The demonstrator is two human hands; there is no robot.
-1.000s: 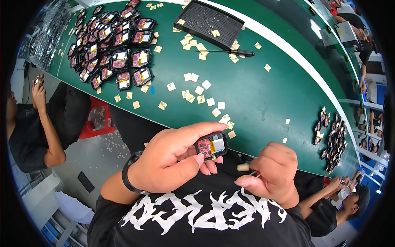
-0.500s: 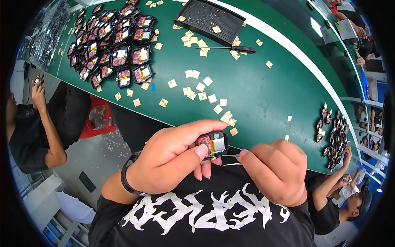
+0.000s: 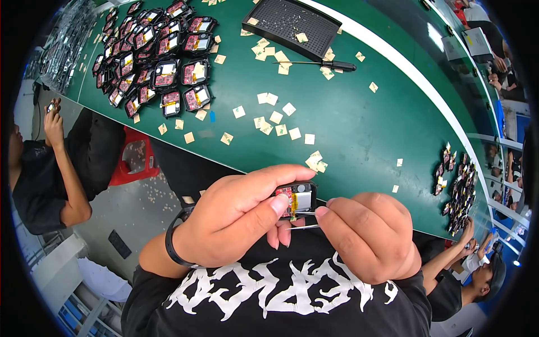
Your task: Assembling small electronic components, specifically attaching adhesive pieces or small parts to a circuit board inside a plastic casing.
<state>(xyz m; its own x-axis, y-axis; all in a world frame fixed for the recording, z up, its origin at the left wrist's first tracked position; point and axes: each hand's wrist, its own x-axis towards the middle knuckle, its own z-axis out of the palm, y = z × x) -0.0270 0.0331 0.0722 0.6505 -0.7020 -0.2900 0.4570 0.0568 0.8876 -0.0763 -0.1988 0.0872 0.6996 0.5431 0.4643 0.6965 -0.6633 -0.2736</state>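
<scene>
My left hand (image 3: 236, 219) is closed around a small open black device housing (image 3: 304, 200), its thumb resting on the red circuit board inside. A silver battery and a strip of yellow tape also show in the housing. From the right, my right hand (image 3: 368, 236) pinches a pair of metal tweezers (image 3: 303, 227). One prong reaches the housing's lower edge by the yellow tape, while the other sits lower, near my left fingers. Whether the tips grip anything is too small to tell.
Many similar open housings (image 3: 166, 74) crowd the green table's (image 3: 348, 126) far left. A black perforated tray (image 3: 292, 28) and a screwdriver (image 3: 342, 66) lie at the back, among scattered beige squares (image 3: 276, 117). More parts (image 3: 461, 191) are heaped at right. People work on both sides.
My right hand has shifted slightly left, bringing the tweezers closer in to the housing. The housing has moved slightly right in the picture. A beige square beside my left fingertips no longer shows.
</scene>
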